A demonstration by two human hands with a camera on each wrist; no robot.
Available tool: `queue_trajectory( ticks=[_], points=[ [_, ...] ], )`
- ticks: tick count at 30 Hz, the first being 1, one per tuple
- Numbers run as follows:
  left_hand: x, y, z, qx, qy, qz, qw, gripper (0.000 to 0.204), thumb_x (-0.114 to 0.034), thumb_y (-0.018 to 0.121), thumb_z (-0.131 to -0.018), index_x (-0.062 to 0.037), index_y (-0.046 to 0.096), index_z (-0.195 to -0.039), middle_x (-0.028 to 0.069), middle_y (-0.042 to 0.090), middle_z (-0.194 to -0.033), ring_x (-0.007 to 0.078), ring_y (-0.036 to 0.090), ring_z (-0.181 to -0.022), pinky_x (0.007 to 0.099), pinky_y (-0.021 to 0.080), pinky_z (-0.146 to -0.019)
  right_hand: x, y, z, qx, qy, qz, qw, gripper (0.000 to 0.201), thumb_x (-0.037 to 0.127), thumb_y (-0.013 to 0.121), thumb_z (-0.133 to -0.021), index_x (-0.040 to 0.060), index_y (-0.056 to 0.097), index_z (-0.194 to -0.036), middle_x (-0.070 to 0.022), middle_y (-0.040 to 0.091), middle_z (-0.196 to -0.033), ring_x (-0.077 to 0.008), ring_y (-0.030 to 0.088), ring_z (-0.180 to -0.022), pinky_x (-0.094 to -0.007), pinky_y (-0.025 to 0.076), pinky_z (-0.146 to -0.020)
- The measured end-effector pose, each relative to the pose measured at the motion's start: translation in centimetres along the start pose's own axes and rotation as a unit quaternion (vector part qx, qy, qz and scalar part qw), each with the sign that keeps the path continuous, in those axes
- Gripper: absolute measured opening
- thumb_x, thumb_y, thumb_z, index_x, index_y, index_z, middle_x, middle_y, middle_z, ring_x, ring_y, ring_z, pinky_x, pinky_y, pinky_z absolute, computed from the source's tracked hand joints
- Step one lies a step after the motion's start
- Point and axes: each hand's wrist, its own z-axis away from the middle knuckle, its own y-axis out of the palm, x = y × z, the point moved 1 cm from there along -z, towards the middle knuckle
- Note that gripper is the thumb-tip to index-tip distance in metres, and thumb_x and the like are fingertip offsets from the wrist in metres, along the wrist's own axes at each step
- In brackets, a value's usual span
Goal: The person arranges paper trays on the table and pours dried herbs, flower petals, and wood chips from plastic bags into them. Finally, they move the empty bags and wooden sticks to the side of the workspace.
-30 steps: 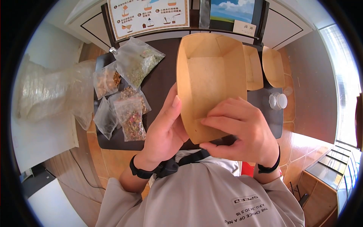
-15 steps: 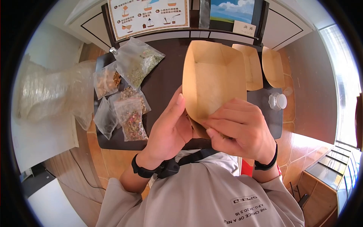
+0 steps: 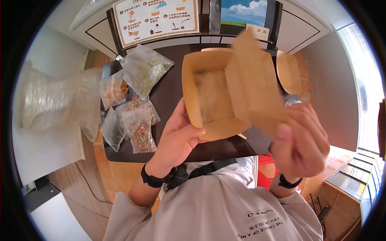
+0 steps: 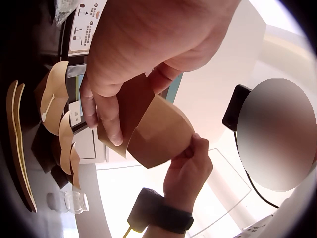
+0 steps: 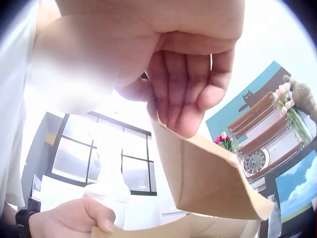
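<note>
A kraft-paper tray (image 3: 213, 96) with a speckled brown bottom is held by my left hand (image 3: 173, 140), thumb on its near left corner. My right hand (image 3: 303, 142) pinches the end of a second paper tray (image 3: 257, 80), tilted up at the first one's right side. In the left wrist view, the right hand (image 4: 188, 168) grips the rim of the lighter tray (image 4: 163, 131), while the left hand (image 4: 148, 44) is around the darker one. The right wrist view has the raised tray (image 5: 213, 173) hanging from curled fingers above the other tray's rim (image 5: 168, 230).
Zip bags of dried plants (image 3: 146, 72) and petals (image 3: 138, 130) lie on the dark table's left side. Another tray (image 3: 287, 72) is at the back right. A picture card (image 3: 157, 20) stands behind. The left wrist view shows a small clear jar (image 4: 77, 202).
The tray pinched by my right hand has come apart from the one in my left and moved right, tilting up. The speckled inside of the left-hand tray now shows.
</note>
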Motion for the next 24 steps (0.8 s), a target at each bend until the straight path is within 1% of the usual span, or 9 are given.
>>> queue_trajectory(
  ticks=[6, 12, 14, 15, 18, 19, 21, 22, 24],
  points=[
    [-0.7, -1.3, 1.1, -0.026, 0.023, 0.01, 0.999, 0.086, 0.011, 0.054, -0.08, -0.0079, 0.022, -0.157, 0.0099, 0.046, -0.147, 0.0227, 0.047, -0.138, 0.0369, 0.046, -0.108, -0.2, -4.8, 1.9, -0.146, 0.132, 0.071, 0.978, 0.012, -0.005, 0.06, -0.081, -0.0157, 0.062, -0.076, -0.0204, 0.065, -0.071, -0.0286, 0.061, -0.061, -0.0358, 0.046, -0.057],
    [-3.1, 0.4, 5.8, -0.017, 0.048, -0.042, 0.998, 0.098, 0.006, 0.064, -0.069, -0.0016, 0.021, -0.158, 0.0108, 0.045, -0.148, 0.0237, 0.042, -0.141, 0.0392, 0.034, -0.115, -1.7, -7.2, 7.3, 0.03, 0.082, 0.152, 0.985, 0.009, -0.005, 0.062, -0.079, -0.0119, 0.06, -0.073, -0.0188, 0.065, -0.072, -0.0295, 0.06, -0.06, -0.0365, 0.047, -0.059],
    [-3.3, 0.3, 7.6, 0.144, 0.046, 0.026, 0.988, 0.103, 0.008, 0.066, -0.065, -0.0008, 0.021, -0.157, 0.0125, 0.045, -0.148, 0.0242, 0.042, -0.141, 0.0381, 0.033, -0.114, -1.0, -7.5, 8.9, 0.116, 0.086, 0.164, 0.976, 0.007, -0.004, 0.064, -0.076, -0.009, 0.061, -0.073, -0.0163, 0.064, -0.072, -0.0292, 0.06, -0.059, -0.0371, 0.048, -0.059],
    [-3.7, -0.7, 8.0, 0.141, 0.04, 0.032, 0.989, 0.103, 0.008, 0.066, -0.065, -0.0008, 0.021, -0.157, 0.0125, 0.045, -0.148, 0.0242, 0.042, -0.141, 0.0381, 0.033, -0.114, -0.7, -7.9, 10.0, 0.141, 0.083, 0.17, 0.972, 0.006, -0.002, 0.065, -0.072, -0.007, 0.064, -0.075, -0.0125, 0.064, -0.072, -0.0283, 0.062, -0.061, -0.0372, 0.049, -0.059],
    [-4.4, -3.2, 10.0, 0.536, 0.132, -0.071, 0.831, 0.052, 0.004, 0.065, -0.069, 0.0115, 0.054, -0.12, 0.0139, 0.066, -0.108, 0.0211, 0.063, -0.099, 0.0357, 0.048, -0.084, 0.1, -9.4, 13.0, 0.174, 0.026, 0.147, 0.973, 0.007, -0.002, 0.064, -0.07, -0.0044, 0.067, -0.077, -0.0104, 0.065, -0.074, -0.0261, 0.062, -0.063, -0.0353, 0.048, -0.058],
    [-4.5, -1.7, 10.8, 0.534, 0.128, -0.061, 0.834, 0.052, 0.004, 0.065, -0.069, 0.0115, 0.054, -0.12, 0.0139, 0.066, -0.108, 0.0211, 0.063, -0.099, 0.0357, 0.048, -0.084, 0.6, -8.8, 13.3, 0.197, 0.038, 0.134, 0.97, 0.007, -0.001, 0.063, -0.077, -0.0057, 0.067, -0.08, -0.0119, 0.065, -0.074, -0.0267, 0.064, -0.064, -0.0368, 0.05, -0.058],
    [-5.2, 2.6, 12.5, 0.2, -0.102, 0.036, 0.974, 0.042, 0.017, 0.056, -0.071, 0.0068, 0.059, -0.112, 0.0131, 0.063, -0.087, 0.0213, 0.06, -0.075, 0.0326, 0.041, -0.065, -0.2, -10.1, 21.3, 0.292, 0.023, 0.153, 0.944, 0.01, 0.0, 0.062, -0.082, -0.0071, 0.067, -0.087, -0.014, 0.065, -0.079, -0.0275, 0.065, -0.069, -0.039, 0.051, -0.06],
    [-5.1, 2.8, 12.3, 0.201, -0.104, 0.036, 0.974, 0.042, 0.017, 0.056, -0.071, 0.0068, 0.059, -0.112, 0.0131, 0.063, -0.087, 0.0213, 0.06, -0.075, 0.0326, 0.041, -0.065, -0.3, -9.0, 21.5, 0.364, -0.003, 0.184, 0.913, 0.013, 0.0, 0.062, -0.08, -0.0071, 0.067, -0.09, -0.0145, 0.065, -0.082, -0.0278, 0.065, -0.072, -0.0396, 0.051, -0.062],
    [-4.9, 3.1, 11.8, 0.23, -0.048, 0.029, 0.972, 0.038, 0.016, 0.058, -0.072, 0.0065, 0.06, -0.109, 0.0135, 0.064, -0.087, 0.0215, 0.061, -0.075, 0.0323, 0.042, -0.065, 0.7, -9.5, 20.3, 0.312, 0.052, 0.167, 0.934, 0.011, -0.001, 0.064, -0.074, -0.0042, 0.068, -0.084, -0.0114, 0.065, -0.079, -0.0256, 0.063, -0.068, -0.0368, 0.05, -0.06]
  ],
)
